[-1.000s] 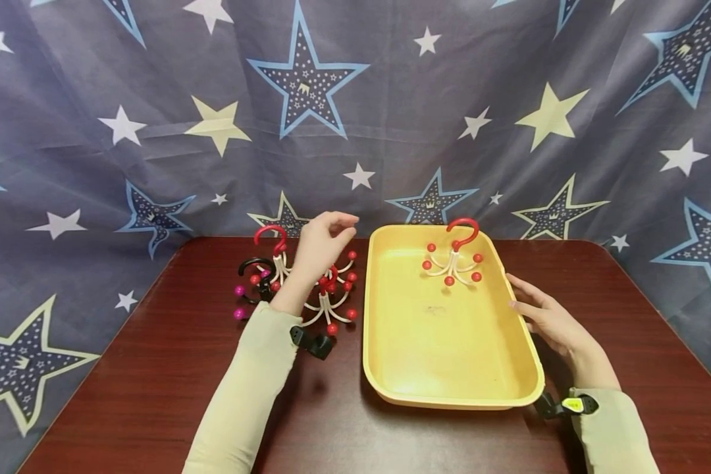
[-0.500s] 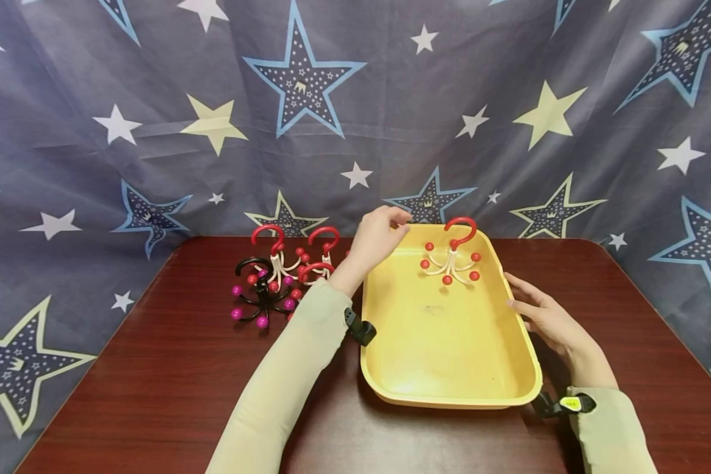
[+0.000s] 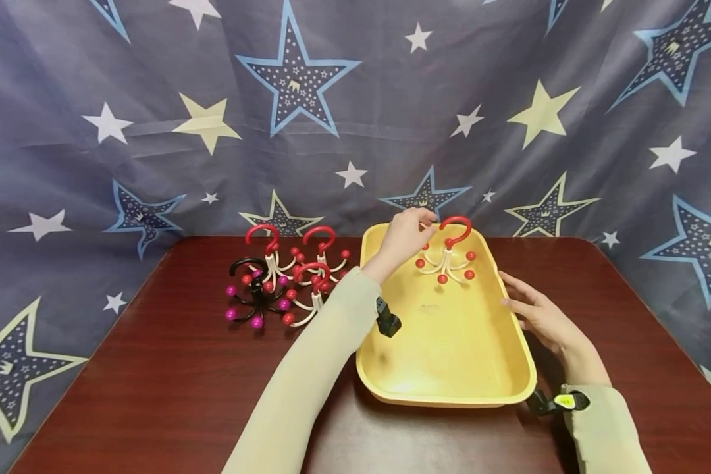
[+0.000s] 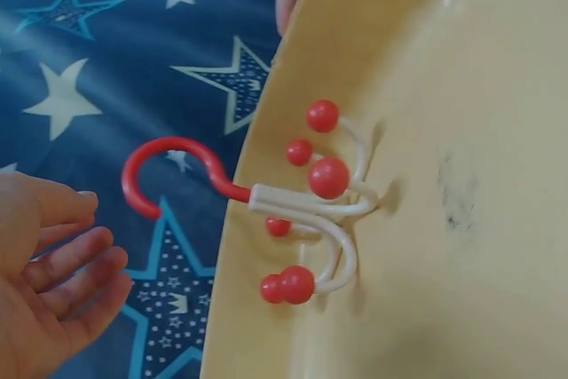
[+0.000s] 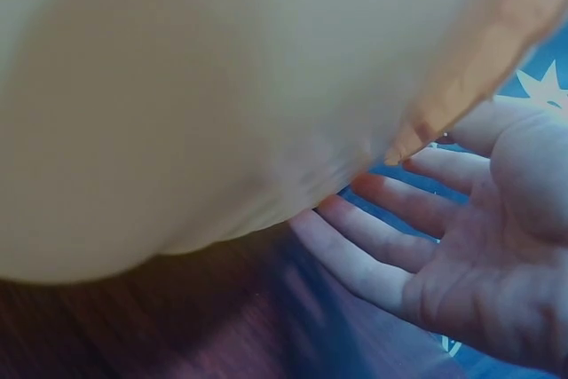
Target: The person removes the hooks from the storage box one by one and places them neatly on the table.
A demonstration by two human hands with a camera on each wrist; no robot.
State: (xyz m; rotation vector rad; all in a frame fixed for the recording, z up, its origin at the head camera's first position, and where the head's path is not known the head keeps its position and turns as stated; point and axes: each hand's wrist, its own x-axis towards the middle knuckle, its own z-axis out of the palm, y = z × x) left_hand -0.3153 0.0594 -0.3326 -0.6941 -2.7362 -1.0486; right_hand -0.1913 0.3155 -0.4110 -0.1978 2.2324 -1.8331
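Observation:
A rotating hook hanger (image 3: 446, 259) with a red top hook, white curved arms and red ball tips stands at the far end of the yellow tray (image 3: 444, 392). My left hand (image 3: 407, 236) is over the tray's far left part, just left of the red hook. In the left wrist view, the left hand (image 4: 53, 272) holds nothing, and a gap separates its loosely bent fingers from the hanger's hook (image 4: 173, 144). On the tray's right side, my right hand (image 3: 548, 322) touches the wall. Its fingers (image 5: 382, 237) lie nearly straight along the outside in the right wrist view.
Left of the tray, several more hangers stand close together: a black one with pink balls (image 3: 258, 299) and red-and-white ones (image 3: 270, 260). My left sleeve (image 3: 308, 368) partly covers the nearest red-and-white one. Behind the brown table (image 3: 154, 368) hangs a star-patterned cloth (image 3: 343, 112).
My left hand has moved right, from above the group of hangers to beside the hanger in the tray. The right hand stays at the tray's side.

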